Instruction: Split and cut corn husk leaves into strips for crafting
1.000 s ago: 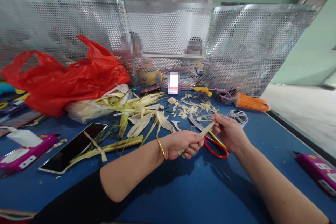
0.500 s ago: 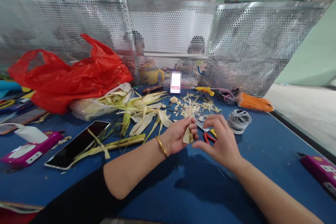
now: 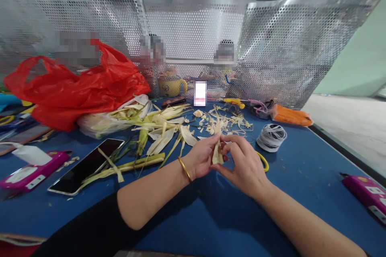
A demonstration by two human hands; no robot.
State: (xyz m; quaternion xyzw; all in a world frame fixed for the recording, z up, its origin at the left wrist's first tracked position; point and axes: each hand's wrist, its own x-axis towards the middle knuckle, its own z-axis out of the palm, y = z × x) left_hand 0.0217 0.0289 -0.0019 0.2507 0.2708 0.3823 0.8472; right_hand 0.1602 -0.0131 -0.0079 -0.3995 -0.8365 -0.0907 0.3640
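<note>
Above the blue bench [image 3: 177, 225], the left hand [image 3: 202, 156] grips a pale husk strip [image 3: 217, 156], seemingly to steady it for the right hand [image 3: 245, 164], curled alongside; whether that one pinches it cannot be told.

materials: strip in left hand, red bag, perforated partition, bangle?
Strip: matte plant husk, perhaps corn; pale, leaf-like.
Red bag: thin, glossy plastic film, by its sharp creases and highlights.
Partition: likely sheet metal, semi-gloss; silvery sheen around punched holes.
Bangle: polished, gold-coloured, probably metal; solid or plated, can't tell.
</note>
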